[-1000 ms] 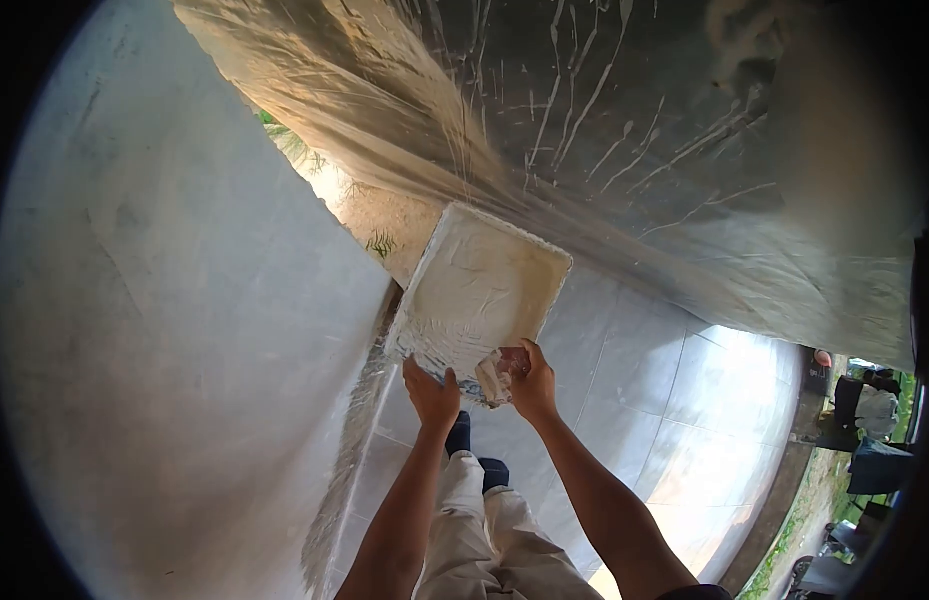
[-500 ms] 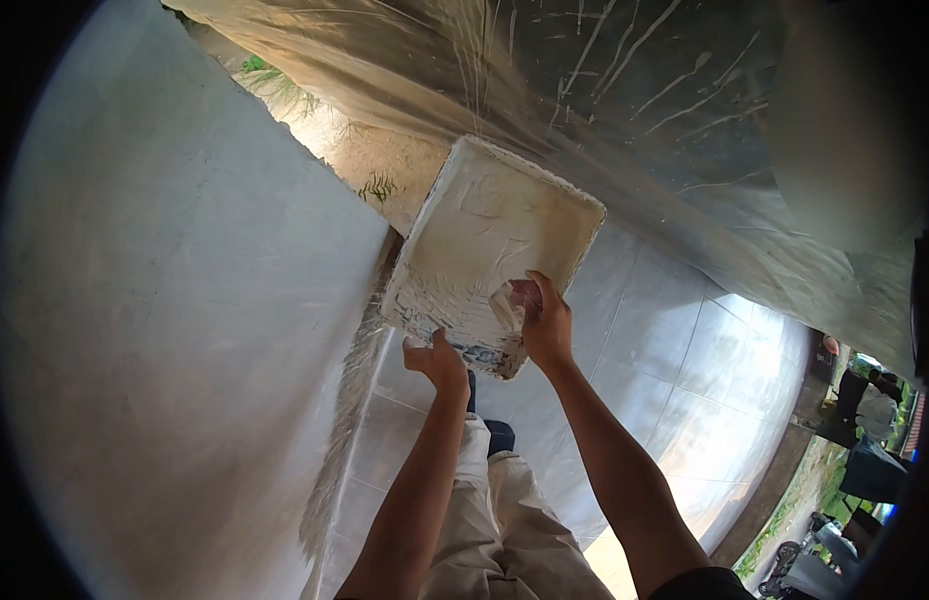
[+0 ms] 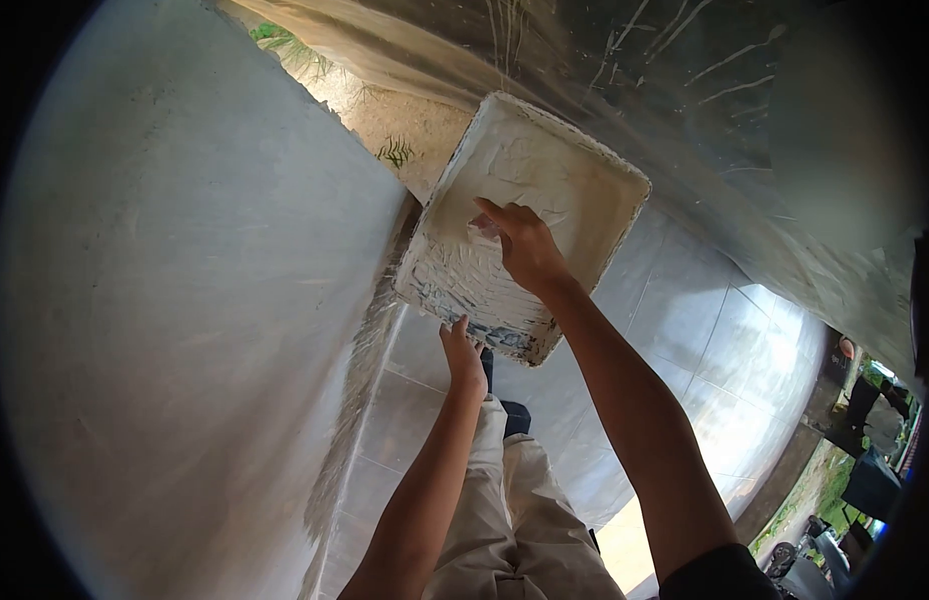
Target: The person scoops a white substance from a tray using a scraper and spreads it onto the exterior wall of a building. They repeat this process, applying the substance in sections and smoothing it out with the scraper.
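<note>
Left hand grips the tray nearside; right hand holds a block over it.

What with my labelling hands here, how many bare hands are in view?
2. The left hand is at the near edge of the tray; the right hand is over it, holding a small pinkish object. Others may be hidden in the background.

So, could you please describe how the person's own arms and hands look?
The left hand and right hand are bare, without gloves; no ring or watch is visible. The left forearm and right forearm are uncovered. A black fabric sleeve covers part of the right upper arm.
</note>
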{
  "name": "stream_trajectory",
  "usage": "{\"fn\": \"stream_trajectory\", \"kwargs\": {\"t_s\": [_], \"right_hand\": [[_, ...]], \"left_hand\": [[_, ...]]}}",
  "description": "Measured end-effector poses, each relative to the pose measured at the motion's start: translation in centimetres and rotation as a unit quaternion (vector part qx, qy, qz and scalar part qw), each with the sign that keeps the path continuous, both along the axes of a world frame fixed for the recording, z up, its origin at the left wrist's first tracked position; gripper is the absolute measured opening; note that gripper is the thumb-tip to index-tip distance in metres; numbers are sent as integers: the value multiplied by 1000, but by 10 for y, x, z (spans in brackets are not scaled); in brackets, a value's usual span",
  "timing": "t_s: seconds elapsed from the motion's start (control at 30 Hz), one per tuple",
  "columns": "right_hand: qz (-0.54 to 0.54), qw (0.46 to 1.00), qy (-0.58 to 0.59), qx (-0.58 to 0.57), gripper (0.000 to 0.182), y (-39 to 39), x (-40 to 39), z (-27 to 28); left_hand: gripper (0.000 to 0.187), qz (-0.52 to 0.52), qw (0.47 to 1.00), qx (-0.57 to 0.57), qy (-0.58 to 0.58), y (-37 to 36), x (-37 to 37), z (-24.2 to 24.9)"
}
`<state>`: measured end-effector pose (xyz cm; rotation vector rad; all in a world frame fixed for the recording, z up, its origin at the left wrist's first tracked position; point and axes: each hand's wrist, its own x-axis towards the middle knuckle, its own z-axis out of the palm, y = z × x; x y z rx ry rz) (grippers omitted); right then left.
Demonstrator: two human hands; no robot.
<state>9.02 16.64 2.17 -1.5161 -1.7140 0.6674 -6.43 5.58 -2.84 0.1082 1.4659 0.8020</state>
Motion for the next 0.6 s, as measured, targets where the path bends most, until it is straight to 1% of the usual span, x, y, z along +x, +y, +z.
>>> {"fn": "stream_trajectory", "kwargs": {"t_s": [0.03, 0.1, 0.23, 0.33, 0.4, 0.53, 0.6], "right_hand": [[2, 1000, 2, -2, 55, 3, -1, -1], [27, 999, -31, -14, 50, 10, -1, -3], [59, 998, -31, -10, 50, 19, -2, -10], [70, 996, -51, -34, 51, 26, -2, -12], [78, 992, -47, -85, 54, 28, -2, -13], [61, 994, -43, -83, 54, 12, -9, -13], [30, 996, -18, -84, 53, 0, -13, -10]], "left_hand": [[72, 0, 1000, 0, 0, 0, 0, 2], [71, 3, 1000, -2, 0, -1, 0, 4], [69, 6, 1000, 7, -8, -5, -2, 4], [69, 11, 1000, 11, -7, -4, -4, 4], [70, 11, 1000, 17, -8, -5, -4, 6], [69, 26, 999, 20, -19, -5, -3, 8], [69, 25, 999, 17, -16, -8, -6, 6]]}}
